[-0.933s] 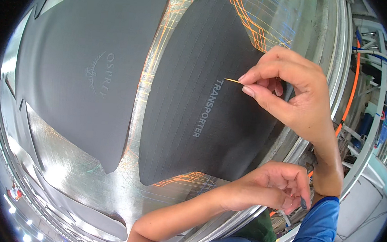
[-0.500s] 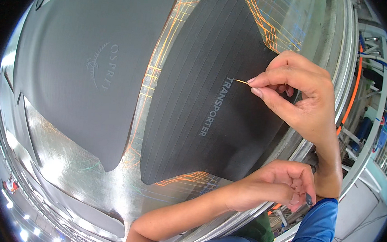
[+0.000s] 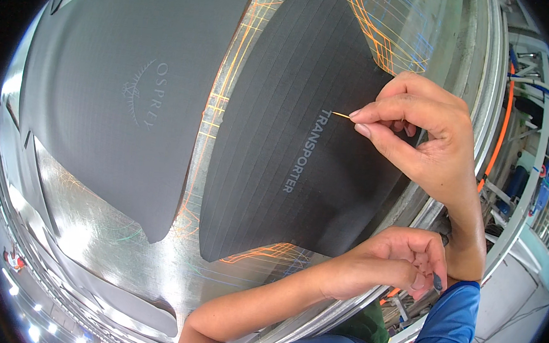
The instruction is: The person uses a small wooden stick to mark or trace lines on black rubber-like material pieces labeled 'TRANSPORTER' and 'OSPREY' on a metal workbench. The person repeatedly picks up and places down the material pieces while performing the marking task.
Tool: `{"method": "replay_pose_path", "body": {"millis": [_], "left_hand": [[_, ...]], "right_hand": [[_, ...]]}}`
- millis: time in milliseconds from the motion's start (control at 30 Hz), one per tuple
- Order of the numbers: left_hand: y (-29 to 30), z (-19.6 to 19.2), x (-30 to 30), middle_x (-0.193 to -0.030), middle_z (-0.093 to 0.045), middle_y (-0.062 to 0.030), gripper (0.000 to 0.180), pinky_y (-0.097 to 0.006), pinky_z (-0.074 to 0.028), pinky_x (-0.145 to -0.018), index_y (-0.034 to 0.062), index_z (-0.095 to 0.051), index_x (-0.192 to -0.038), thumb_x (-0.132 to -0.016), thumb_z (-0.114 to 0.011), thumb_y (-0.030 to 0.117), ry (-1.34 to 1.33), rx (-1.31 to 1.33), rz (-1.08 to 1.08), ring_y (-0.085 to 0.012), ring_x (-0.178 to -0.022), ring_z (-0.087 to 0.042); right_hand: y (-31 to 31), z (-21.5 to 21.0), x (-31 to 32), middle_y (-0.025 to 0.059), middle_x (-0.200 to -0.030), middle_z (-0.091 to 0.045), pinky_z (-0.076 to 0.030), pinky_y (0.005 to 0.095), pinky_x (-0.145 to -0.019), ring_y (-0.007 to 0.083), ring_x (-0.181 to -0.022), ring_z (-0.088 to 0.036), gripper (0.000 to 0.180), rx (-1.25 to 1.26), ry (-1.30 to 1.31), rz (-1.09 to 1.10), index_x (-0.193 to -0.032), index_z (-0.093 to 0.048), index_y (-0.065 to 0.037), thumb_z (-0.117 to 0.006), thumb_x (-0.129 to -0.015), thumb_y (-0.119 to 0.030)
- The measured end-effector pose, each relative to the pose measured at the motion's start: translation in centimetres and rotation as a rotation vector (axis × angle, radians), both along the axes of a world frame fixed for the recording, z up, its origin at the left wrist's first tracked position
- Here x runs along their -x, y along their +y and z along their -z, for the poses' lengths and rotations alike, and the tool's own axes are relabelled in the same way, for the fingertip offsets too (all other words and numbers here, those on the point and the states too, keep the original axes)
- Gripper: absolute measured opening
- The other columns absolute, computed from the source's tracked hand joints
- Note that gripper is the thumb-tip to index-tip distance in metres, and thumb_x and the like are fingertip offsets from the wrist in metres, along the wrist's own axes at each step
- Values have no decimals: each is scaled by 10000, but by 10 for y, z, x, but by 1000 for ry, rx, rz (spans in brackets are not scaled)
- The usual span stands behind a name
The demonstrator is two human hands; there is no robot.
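My right hand [image 3: 424,133] pinches a thin pale toothpick [image 3: 342,115] between thumb and fingertips. Its pointed end is at the top of the grey printed lettering [image 3: 307,151] on a black ribbed fabric panel [image 3: 265,120]; whether the tip touches the print I cannot tell. Below it, my left hand [image 3: 401,261] is curled close to my right forearm, over the table edge. A small dark grey piece [image 3: 437,282] shows at its fingers; its kind is unclear. That hand is closed around it.
To the left lies a larger smooth black panel [image 3: 103,98] with a faint printed emblem. Both panels rest on a shiny metal table [image 3: 115,206] marked with orange and blue lines. A metal rail [image 3: 473,108] borders the table; beyond it stand a frame and an orange hose [image 3: 497,147].
The toothpick and my right fingertips have shifted very slightly left and upward at the lettering. My left hand and both panels stay where they were.
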State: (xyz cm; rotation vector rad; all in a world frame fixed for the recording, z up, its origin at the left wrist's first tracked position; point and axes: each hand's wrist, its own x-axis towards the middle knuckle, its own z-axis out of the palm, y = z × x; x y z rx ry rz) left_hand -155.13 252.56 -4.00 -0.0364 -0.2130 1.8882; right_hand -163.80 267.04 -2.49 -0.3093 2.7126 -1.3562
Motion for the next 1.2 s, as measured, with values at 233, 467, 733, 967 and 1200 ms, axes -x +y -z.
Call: {"method": "replay_pose_path", "body": {"millis": [233,467,733,967,1200], "left_hand": [[0,0,0,-940,-588,-53,209,-246,-406,-676,-16,-635,-1018,-894,-658,151,-6,-1,-3,-118,-788,-561],[0,0,-1,-936,-585,-54,243,-245,-406,-677,-17,-635,-1017,-897,-677,189,4,5,-1,-119,-785,-559],[-1,0,0,-952,-587,-55,232,-243,-415,-689,-16,-631,-1023,-900,-677,175,-21,0,11,-123,-793,-561],[-1,1,-1,-980,-604,-63,222,-245,-417,-690,-12,-628,-1026,-897,-669,165,-10,-1,13,-122,-798,-565],[0,1,0,-969,-601,-60,226,-244,-412,-690,-8,-631,-1023,-890,-670,170,-4,6,19,-122,-795,-565]], "right_hand": [[-1,-2,0,15,-800,-642,-384,207,-547,56,-643,-531,192,-3,-22,15,-908,-786,-53,-769,-752,57],[0,-2,0,11,-795,-640,-381,204,-545,53,-641,-531,192,3,-29,23,-902,-787,-58,-769,-749,58],[-1,-1,0,11,-787,-634,-375,202,-538,51,-641,-530,191,-5,-8,13,-902,-787,-54,-773,-749,58],[-2,-1,-1,14,-791,-634,-379,203,-540,56,-647,-535,196,-4,-4,7,-908,-789,-54,-774,-749,59],[0,-1,0,16,-790,-636,-382,207,-539,59,-645,-540,195,-3,3,-7,-911,-790,-55,-777,-751,55]]}}
